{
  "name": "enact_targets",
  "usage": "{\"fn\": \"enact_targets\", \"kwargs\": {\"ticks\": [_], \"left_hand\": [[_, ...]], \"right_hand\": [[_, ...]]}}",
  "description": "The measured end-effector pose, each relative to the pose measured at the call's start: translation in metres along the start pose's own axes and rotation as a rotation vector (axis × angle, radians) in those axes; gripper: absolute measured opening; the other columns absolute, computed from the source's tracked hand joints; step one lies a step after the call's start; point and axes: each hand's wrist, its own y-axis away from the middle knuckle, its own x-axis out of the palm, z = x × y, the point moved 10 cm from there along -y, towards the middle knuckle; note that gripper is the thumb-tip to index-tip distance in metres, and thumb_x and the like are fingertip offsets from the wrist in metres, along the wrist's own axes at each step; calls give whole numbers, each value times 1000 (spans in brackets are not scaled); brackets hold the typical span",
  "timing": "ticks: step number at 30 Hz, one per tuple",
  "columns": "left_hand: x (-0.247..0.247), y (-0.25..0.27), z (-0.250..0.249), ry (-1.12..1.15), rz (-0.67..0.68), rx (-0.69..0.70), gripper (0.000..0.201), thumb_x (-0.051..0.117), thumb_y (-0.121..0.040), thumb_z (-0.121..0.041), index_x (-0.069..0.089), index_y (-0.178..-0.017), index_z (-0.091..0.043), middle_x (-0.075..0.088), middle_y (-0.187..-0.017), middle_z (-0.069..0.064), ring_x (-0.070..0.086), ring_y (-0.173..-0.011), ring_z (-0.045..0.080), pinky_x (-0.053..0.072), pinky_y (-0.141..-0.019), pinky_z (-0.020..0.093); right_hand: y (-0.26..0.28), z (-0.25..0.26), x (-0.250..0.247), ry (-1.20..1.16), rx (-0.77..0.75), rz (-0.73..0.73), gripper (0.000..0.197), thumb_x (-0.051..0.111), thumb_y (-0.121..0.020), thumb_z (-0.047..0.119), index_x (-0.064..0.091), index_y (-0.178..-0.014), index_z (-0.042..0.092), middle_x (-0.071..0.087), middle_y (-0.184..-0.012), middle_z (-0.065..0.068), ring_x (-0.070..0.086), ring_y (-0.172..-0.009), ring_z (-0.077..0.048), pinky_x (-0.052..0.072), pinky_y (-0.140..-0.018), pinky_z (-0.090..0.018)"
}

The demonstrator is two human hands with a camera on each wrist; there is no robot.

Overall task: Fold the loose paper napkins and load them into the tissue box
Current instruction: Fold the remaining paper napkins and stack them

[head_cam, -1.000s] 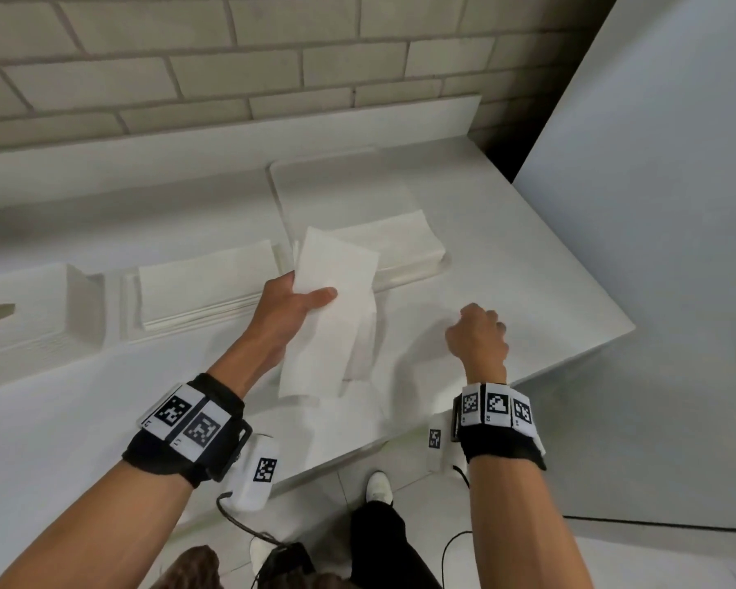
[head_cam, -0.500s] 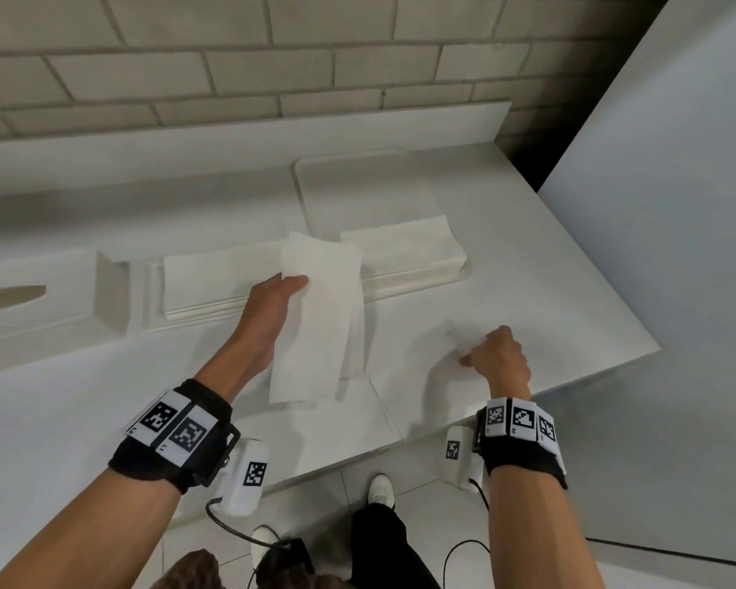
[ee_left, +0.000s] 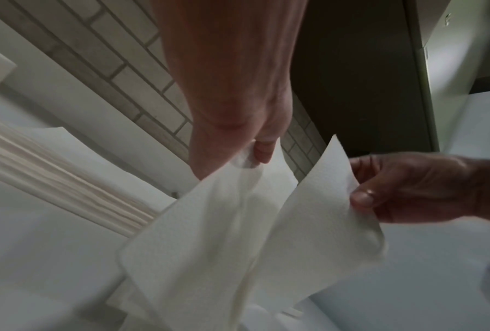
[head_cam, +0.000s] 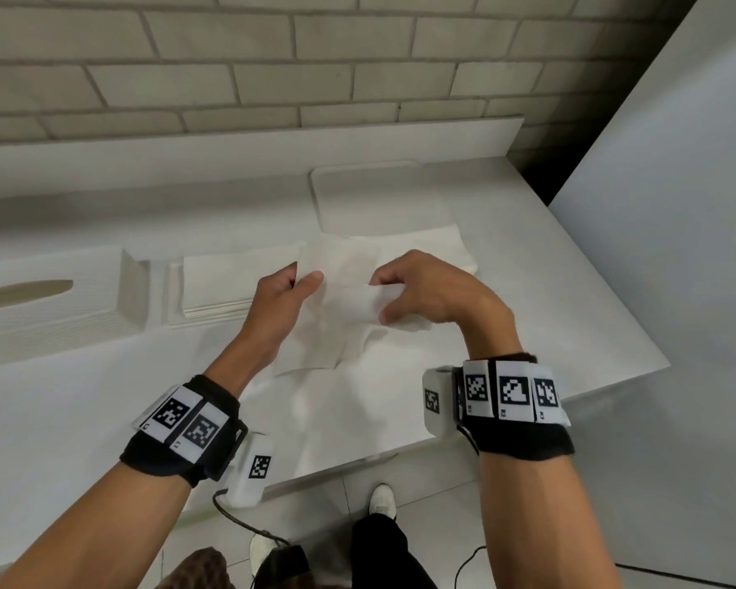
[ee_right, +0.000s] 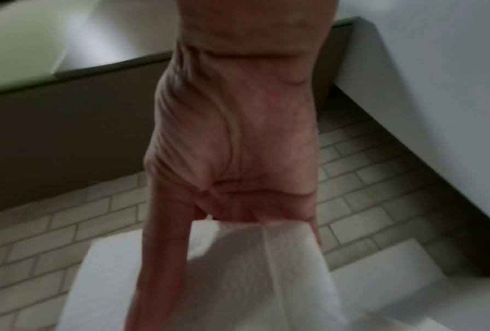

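Note:
A white paper napkin (head_cam: pixel 336 299) hangs above the white table between both hands. My left hand (head_cam: pixel 292 286) pinches its upper left edge, thumb in front. My right hand (head_cam: pixel 417 286) pinches the upper right edge, seen also in the left wrist view as the right hand (ee_left: pixel 402 190) on the napkin (ee_left: pixel 238 235). In the right wrist view the napkin (ee_right: pixel 261 268) is blurred below the palm. The white tissue box (head_cam: pixel 47 299) with an oval slot stands at the left. A stack of folded napkins (head_cam: pixel 222 282) lies beside it.
A second napkin stack (head_cam: pixel 447 244) lies behind the hands, in front of a flat white tray (head_cam: pixel 379 193). More loose sheets (head_cam: pixel 336 410) lie on the table near its front edge. A brick wall runs behind; a grey panel stands at the right.
My right hand has lifted off the table and taken the napkin's right edge. The left hand has kept its hold and moved the napkin slightly right.

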Motion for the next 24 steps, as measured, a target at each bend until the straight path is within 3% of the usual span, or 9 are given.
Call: {"fn": "enact_targets", "kwargs": {"ticks": [4,8,10,12,14,16,18,21,24], "left_hand": [[-19,5,-14,28,-74,70,13,58,-95,-22,70,-90,-23,71,-98,0,66,-92,17,51,-85,32],[-43,5,-12,66,-132,61,28,65,-80,-44,60,-90,-19,57,-94,2,53,-89,18,43,-85,37],[-39,9,-12,84,-91,50,29,65,-84,-38,66,-92,-10,66,-98,3,60,-91,18,46,-88,36],[-26,14,-12,84,-13,36,15,61,-92,-22,73,-99,-16,74,-104,5,69,-95,19,52,-89,36],[-12,21,-11,107,72,9,18,57,-94,-14,74,-98,-20,76,-101,7,71,-92,24,55,-85,38],[-6,24,-7,152,113,-40,22,52,-95,-11,73,-102,-16,75,-98,9,70,-88,26,58,-76,35],[-3,26,-1,210,142,-92,27,47,-98,-19,70,-112,-12,75,-100,7,70,-91,25,57,-71,29],[2,28,7,354,208,-144,46,37,-101,-44,60,-130,-16,68,-124,9,65,-113,27,55,-91,35],[2,32,12,299,237,-113,45,52,-96,-40,58,-131,-13,66,-127,13,64,-116,31,51,-98,42]], "right_hand": [[8,27,-6,73,-2,106,22,71,-75,5,68,-79,27,63,-71,11,60,-68,-15,46,-58,-26],[14,45,-12,7,-53,133,23,72,-73,4,73,-80,26,72,-74,10,67,-69,-15,56,-68,-34],[9,53,-11,-19,-73,123,22,74,-73,3,73,-88,19,75,-85,2,68,-72,-16,56,-72,-36],[-2,57,-7,-34,-81,99,25,75,-72,3,70,-91,18,74,-91,-1,71,-79,-21,57,-75,-39],[-14,57,-1,-38,-82,41,27,73,-71,3,68,-91,21,73,-93,0,70,-83,-24,57,-72,-37],[-25,53,3,-51,-67,-51,29,70,-71,3,67,-93,22,70,-96,1,67,-83,-22,54,-64,-30],[-34,48,5,-75,-61,-145,30,67,-72,3,65,-95,22,68,-98,1,66,-86,-21,51,-60,-26],[-45,40,12,-104,-51,-233,32,67,-71,5,64,-96,25,67,-101,2,65,-91,-20,56,-70,-33],[-50,36,14,-141,-61,-302,36,68,-70,7,65,-102,24,67,-101,4,64,-93,-18,57,-82,-41]]}}
